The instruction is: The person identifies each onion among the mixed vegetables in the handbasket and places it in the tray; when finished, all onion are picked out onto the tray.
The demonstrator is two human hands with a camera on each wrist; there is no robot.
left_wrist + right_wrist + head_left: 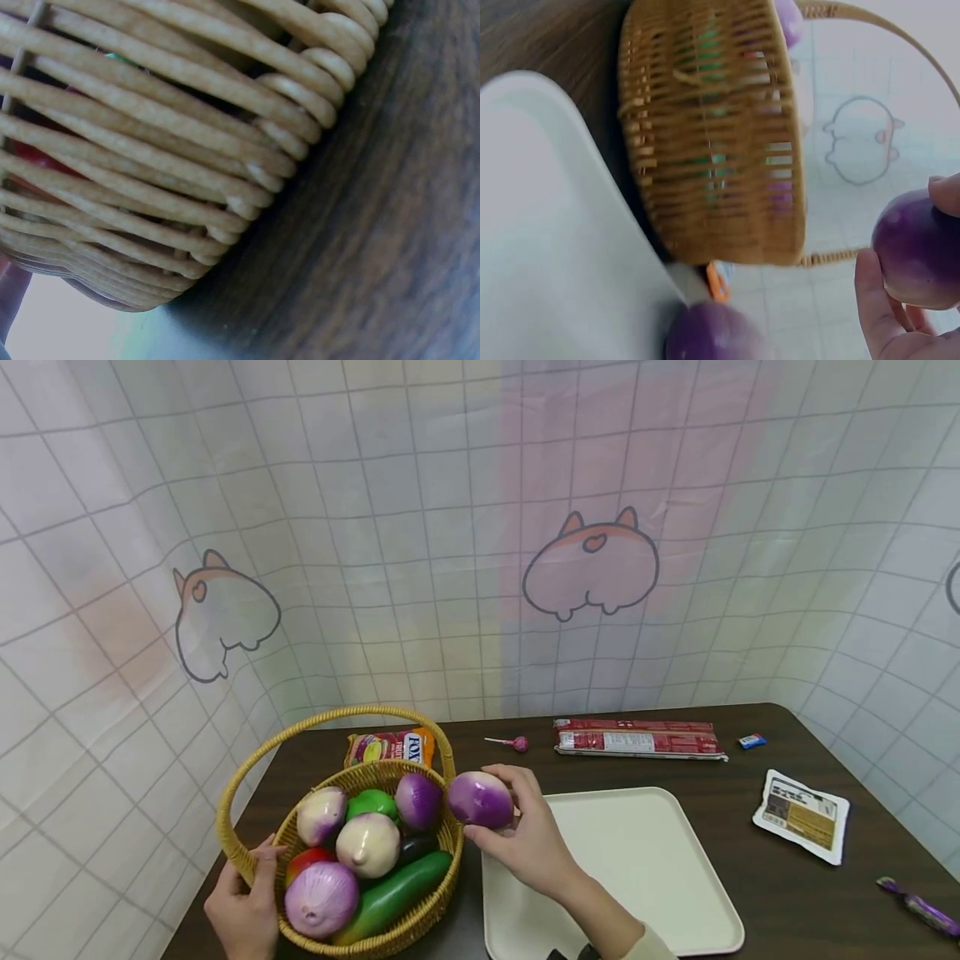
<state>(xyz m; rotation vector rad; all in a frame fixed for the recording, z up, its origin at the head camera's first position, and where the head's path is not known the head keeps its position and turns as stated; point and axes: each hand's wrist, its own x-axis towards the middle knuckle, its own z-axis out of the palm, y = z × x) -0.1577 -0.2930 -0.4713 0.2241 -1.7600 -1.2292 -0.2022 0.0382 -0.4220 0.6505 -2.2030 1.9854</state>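
My right hand (pixel 525 835) holds a purple-and-white turnip (pixel 481 800) between thumb and fingers, beside the right rim of a wicker basket (pixel 442 893). At the basket's left side, my left hand (pixel 247 902) grips the rim by the foot of its arched handle. Inside lie a purple onion (pixel 322 899), a green cucumber (pixel 397 897), a pale turnip (pixel 368 845), a white-and-purple turnip (pixel 321 816), a purple one (pixel 418 802), a green pepper (pixel 372 804) and partly hidden red and dark pieces. Low in the right wrist view, another purple round vegetable (pixel 709 334) shows near the tray.
A cream tray (pixel 637 860) lies right of the basket. Behind are a Fox's candy bag (pixel 390 747), a lollipop (pixel 519 743) and long red packets (pixel 637 739). On the right are a small blue wrapper (pixel 752 741), a white-and-gold pouch (pixel 802 816) and a purple-wrapped candy (pixel 926 910).
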